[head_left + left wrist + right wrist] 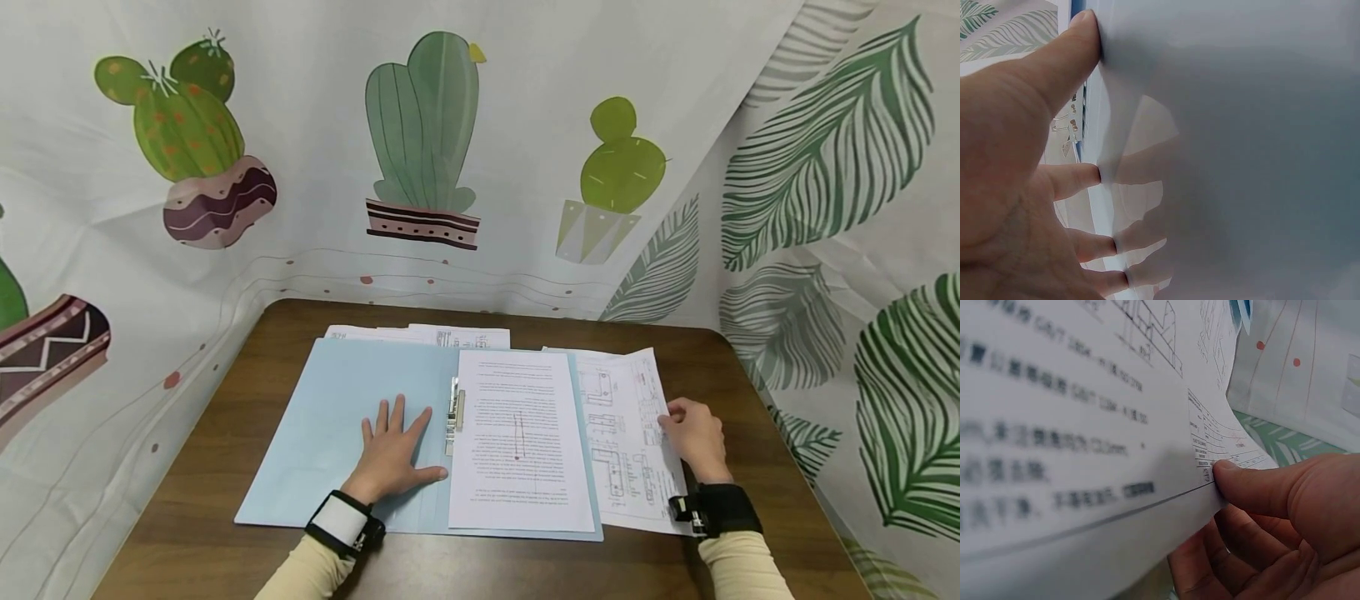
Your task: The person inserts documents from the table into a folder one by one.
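Note:
A light blue folder (300, 442) lies opened flat on the table. Its metal clip (455, 417) sits at the spine, beside a stack of printed sheets (510, 492) on the right cover. My left hand (390, 458) rests with spread fingers on the bare left cover; in the left wrist view its fingertips (1088, 175) touch the glossy surface. At the right, a sheet with technical drawings (630, 433) lies partly under the folder. My right hand (693, 433) pinches that sheet's right edge, thumb (1254, 487) on top and fingers beneath.
More printed papers (480, 337) stick out behind the folder's far edge. The brown wooden table (465, 571) has rounded far corners. A cloth (525, 125) printed with cacti and leaves hangs behind and around it. Each wrist wears a black strap.

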`<state>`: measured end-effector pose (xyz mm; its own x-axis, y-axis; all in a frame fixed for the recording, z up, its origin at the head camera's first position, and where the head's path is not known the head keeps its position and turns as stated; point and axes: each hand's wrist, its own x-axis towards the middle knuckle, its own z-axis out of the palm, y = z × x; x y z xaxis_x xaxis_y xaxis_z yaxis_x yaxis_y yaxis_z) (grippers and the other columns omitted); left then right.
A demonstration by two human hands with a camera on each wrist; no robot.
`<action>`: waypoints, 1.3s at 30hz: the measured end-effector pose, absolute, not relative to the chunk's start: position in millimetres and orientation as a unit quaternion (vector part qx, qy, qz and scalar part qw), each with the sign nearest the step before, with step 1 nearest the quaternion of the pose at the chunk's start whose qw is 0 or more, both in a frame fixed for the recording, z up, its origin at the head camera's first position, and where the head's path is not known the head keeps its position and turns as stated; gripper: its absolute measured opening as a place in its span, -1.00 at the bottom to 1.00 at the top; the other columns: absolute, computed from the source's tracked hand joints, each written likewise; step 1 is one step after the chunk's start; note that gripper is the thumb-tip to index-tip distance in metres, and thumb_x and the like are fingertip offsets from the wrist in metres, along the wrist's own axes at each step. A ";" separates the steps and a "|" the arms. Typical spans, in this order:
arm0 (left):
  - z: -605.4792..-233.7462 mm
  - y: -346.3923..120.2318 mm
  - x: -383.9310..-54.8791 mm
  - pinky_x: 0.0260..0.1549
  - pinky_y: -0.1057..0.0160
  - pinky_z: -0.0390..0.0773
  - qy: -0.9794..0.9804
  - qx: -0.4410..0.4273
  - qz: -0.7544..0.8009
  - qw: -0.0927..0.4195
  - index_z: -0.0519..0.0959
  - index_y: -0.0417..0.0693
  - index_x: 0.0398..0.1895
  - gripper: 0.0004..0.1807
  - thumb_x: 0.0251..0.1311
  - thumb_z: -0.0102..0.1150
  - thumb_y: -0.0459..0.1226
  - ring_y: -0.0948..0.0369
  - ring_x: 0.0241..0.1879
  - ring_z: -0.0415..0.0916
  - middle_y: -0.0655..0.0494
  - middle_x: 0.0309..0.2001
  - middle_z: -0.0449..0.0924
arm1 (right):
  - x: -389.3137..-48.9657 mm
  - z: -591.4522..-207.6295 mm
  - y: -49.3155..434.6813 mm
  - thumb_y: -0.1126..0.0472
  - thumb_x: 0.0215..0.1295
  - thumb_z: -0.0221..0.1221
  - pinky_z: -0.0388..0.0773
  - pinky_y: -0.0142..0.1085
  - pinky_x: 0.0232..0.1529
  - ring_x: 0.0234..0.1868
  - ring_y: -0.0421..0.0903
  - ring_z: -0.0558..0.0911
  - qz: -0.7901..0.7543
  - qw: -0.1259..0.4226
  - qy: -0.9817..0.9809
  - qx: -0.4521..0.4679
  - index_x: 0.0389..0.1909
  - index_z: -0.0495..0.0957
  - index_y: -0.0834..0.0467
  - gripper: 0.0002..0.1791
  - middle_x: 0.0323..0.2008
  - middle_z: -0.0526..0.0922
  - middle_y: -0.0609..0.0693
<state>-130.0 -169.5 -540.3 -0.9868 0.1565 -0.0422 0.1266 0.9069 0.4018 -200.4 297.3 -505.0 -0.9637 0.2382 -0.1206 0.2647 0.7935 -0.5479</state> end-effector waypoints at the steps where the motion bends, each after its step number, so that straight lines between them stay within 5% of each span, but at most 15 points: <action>1: -540.2 -169.4 -129.9 0.29 -0.60 -0.12 0.976 0.072 0.203 0.036 0.37 -0.15 0.50 0.11 -0.08 0.55 0.22 -0.49 0.51 -0.18 -0.52 0.53 -0.03 | -200.2 -504.5 298.7 0.24 0.44 0.19 0.42 -0.16 -0.41 -0.31 0.10 0.63 -0.291 0.019 0.947 0.132 0.08 0.58 0.36 -0.68 -0.22 0.68 0.24; 25: -544.8 -169.2 -131.9 0.30 -0.60 -0.13 0.977 0.073 0.198 0.032 0.37 -0.13 0.50 0.11 -0.08 0.53 0.25 -0.49 0.51 -0.19 -0.51 0.54 -0.03 | -184.8 -458.1 346.7 0.26 0.46 0.18 0.43 -0.22 -0.49 -0.34 0.20 0.65 -0.259 -0.107 0.952 0.124 0.01 0.58 0.46 -0.69 -0.19 0.69 0.39; 34: -543.2 -170.0 -131.4 0.29 -0.60 -0.14 0.976 0.075 0.202 0.031 0.38 -0.14 0.49 0.11 -0.08 0.54 0.23 -0.50 0.51 -0.19 -0.52 0.53 -0.03 | -174.9 -437.3 362.9 0.24 0.50 0.14 0.37 -0.12 -0.33 -0.21 0.29 0.63 -0.264 -0.130 0.944 0.153 0.10 0.55 0.48 -0.64 -0.08 0.66 0.46; 39: -543.0 -169.8 -131.5 0.29 -0.60 -0.15 0.975 0.074 0.206 0.032 0.38 -0.15 0.49 0.10 -0.07 0.54 0.22 -0.49 0.52 -0.21 -0.52 0.54 -0.04 | -171.5 -428.9 371.4 0.23 0.50 0.13 0.36 -0.35 -0.44 -0.29 0.17 0.63 -0.274 -0.142 0.938 0.158 0.10 0.55 0.48 -0.62 -0.08 0.66 0.45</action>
<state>-131.5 -169.8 -543.0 -0.9869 0.1579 -0.0327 0.1311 0.9038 0.4075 -171.5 371.4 -428.9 -0.9094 0.3752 0.1797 0.2193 0.7995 -0.5592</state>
